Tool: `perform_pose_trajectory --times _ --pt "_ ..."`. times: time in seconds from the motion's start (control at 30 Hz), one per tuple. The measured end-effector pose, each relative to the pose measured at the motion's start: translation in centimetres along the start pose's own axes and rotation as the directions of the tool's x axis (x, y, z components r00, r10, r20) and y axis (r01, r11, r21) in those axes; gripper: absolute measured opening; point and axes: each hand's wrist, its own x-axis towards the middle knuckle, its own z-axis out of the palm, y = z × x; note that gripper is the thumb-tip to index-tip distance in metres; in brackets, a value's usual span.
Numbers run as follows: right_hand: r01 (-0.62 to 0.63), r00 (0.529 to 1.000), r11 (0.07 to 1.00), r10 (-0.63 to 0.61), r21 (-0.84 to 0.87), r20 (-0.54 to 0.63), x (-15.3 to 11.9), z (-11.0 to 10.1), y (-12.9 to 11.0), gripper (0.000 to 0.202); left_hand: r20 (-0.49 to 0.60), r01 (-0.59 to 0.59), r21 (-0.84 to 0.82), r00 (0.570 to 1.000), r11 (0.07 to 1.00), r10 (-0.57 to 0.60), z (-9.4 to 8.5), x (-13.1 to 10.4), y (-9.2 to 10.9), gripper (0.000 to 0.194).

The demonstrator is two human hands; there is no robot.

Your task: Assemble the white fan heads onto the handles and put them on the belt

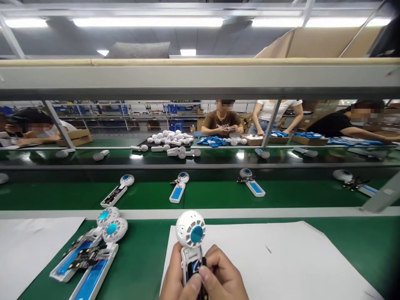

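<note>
L hand (175, 277) grips wht fan (190, 225) | R hand (225, 275) @ blk PCB (203, 294)

White beam (200, 77): stretched across the full width.
Tube lights (148, 22): glowed overhead, above the beam.
Ceiling (78, 41): showed grey above the beam.
Cardboard (337, 41): rose above the beam's right end.
Storage racks (140, 110): stood far behind the beam, seen beneath it, some holding blue bins (170, 109).
Green belt (78, 193): ran below the beam.

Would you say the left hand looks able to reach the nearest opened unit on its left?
Probably yes: nothing visible blocks the left hand from the opened unit, though that hand holds a white device.
</note>
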Motion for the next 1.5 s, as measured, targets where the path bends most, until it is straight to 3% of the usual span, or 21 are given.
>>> perform_pose_trajectory --times 0.13,0.2,0.3,0.4,0.47,0.6,0.67,0.87,0.97,1.07,1.27,1.5 --pt "-0.059 0.993 0.998 0.059 -0.005 0.103 0.3 -0.5 0.1 0.049 0.012 -0.049 0.086 0.999 0.995 0.048 -0.4 -0.1 0.5 0.076" --pt "-0.060 0.996 0.998 0.062 -0.035 0.059 0.4 -0.6 0.5 0.049 0.023 -0.036 0.079 0.999 0.996 0.035 -0.5 -0.3 0.3 0.078" --pt "0.025 0.999 0.990 -0.030 -0.139 -0.032 0.5 -0.8 1.3 0.050 -0.008 -0.008 0.081 1.000 0.997 0.009 -0.6 -0.4 0.1 0.074" --pt "0.042 0.997 0.975 -0.056 -0.219 -0.062 0.4 -0.8 1.4 0.049 -0.041 0.047 -0.032 0.998 0.998 -0.048 -0.3 -0.2 0.1 0.067" --pt "0.000 0.997 0.978 -0.015 -0.209 -0.071 0.3 -0.6 0.6 0.057 -0.004 0.080 -0.167 0.997 0.983 -0.082 -0.2 0.2 0.2 0.066" --pt "-0.053 0.989 0.998 0.057 -0.034 0.140 0.4 0.1 -1.8 0.068 0.076 0.119 -0.287 0.992 0.951 -0.101 -0.3 0.8 0.1 0.063" --pt "-0.045 0.982 0.998 0.051 -0.037 0.180 0.4 0.2 -2.4 0.063 0.097 0.124 -0.259 0.990 0.958 -0.101 -0.4 0.9 -0.1 0.061" --pt "0.079 0.997 0.960 -0.075 -0.268 0.026 0.2 0.0 -1.4 0.051 0.196 0.001 -0.127 0.980 0.992 0.024 -0.6 0.9 -0.8 0.061" --pt "0.186 0.976 0.923 -0.212 -0.337 -0.041 0.4 -0.5 -0.5 0.041 0.149 -0.087 0.018 0.985 0.996 0.084 -0.7 0.6 -1.1 0.064" --pt "0.282 0.942 0.837 -0.333 -0.469 -0.028 0.8 -1.3 -0.3 0.025 0.102 -0.161 0.174 0.984 0.971 0.145 -0.8 0.4 -1.2 0.063" --pt "0.091 0.985 0.811 -0.158 -0.577 -0.067 0.4 -1.2 -1.8 0.029 0.061 -0.180 0.290 0.984 0.940 0.169 -1.1 0.5 -1.4 0.062" --pt "0.147 0.973 0.780 -0.225 -0.608 -0.053 0.0 -0.8 -2.8 0.028 0.116 -0.196 0.269 0.979 0.943 0.170 -1.0 0.5 -0.8 0.053"
